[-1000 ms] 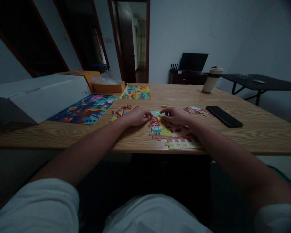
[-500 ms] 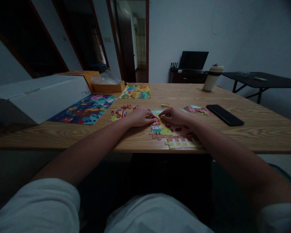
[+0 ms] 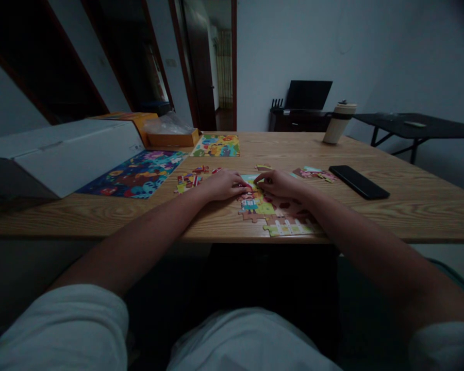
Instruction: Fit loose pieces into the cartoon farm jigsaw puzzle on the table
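Touching knobbed, seemingly cardboard puzzle (image 3: 268,208)

a home, shown by the flat screen (image 3: 309,95), cabinet (image 3: 307,121) and curtain (image 3: 225,67).

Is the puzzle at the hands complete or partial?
Partial: the puzzle lacks its lower-left corner, and more pieces lie apart to its left.

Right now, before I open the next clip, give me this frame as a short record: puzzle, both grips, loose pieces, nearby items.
Puzzle: partly assembled, near the table's front edge
Left grip: fingertips at the puzzle's left side; held piece unclear
Right grip: over the puzzle; contact unclear
Left pieces: loose, beyond the left forearm
Right pieces: loose, beside the phone
Phone: lying flat, dark screen
Cup: upright, far right
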The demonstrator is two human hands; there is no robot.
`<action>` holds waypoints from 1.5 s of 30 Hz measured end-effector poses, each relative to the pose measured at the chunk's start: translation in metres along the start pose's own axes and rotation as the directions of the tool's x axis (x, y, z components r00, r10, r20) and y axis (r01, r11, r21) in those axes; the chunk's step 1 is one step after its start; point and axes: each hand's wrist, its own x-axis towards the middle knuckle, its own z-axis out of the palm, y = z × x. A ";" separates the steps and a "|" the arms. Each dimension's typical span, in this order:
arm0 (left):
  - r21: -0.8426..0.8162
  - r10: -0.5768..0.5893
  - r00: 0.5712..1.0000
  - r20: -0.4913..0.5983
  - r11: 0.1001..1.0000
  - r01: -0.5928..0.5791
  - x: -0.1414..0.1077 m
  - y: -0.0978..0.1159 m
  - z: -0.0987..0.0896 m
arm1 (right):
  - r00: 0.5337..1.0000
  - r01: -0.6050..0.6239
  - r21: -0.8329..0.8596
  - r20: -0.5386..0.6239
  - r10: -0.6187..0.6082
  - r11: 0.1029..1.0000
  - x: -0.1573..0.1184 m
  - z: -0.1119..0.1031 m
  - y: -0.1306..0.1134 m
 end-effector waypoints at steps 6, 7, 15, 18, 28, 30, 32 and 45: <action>0.015 0.001 1.000 0.004 1.000 -0.001 0.000 0.002 -0.001 | 0.999 0.031 -0.038 -0.004 -0.031 0.999 0.001 0.000 0.001; 0.021 0.001 1.000 0.005 1.000 -0.001 0.000 0.003 -0.002 | 0.999 0.038 -0.044 -0.001 -0.038 0.998 0.002 0.001 0.001; 0.028 -0.002 1.000 -0.006 1.000 0.003 -0.001 0.003 -0.003 | 1.000 0.020 -0.038 -0.021 -0.020 0.999 0.002 0.003 -0.001; 0.021 -0.010 1.000 -0.005 1.000 0.010 -0.003 0.004 -0.004 | 1.000 0.028 -0.024 -0.003 -0.028 0.999 0.004 0.004 0.000; -0.121 -0.124 0.991 0.040 0.984 0.128 0.001 -0.019 -0.001 | 1.000 0.029 0.003 0.003 -0.029 1.000 -0.004 0.001 -0.013; -0.159 -0.093 0.991 0.100 0.981 0.108 0.000 -0.019 -0.003 | 0.998 0.060 -0.002 -0.006 -0.060 0.998 -0.006 0.000 -0.014; -0.176 -0.060 0.991 0.123 0.981 0.081 -0.002 -0.013 -0.005 | 0.996 0.089 -0.018 -0.025 -0.090 0.996 -0.007 0.001 -0.013; -0.152 -0.048 0.997 0.061 0.987 0.057 -0.004 0.006 -0.006 | 0.999 0.039 0.000 0.012 -0.039 0.999 -0.007 0.001 -0.007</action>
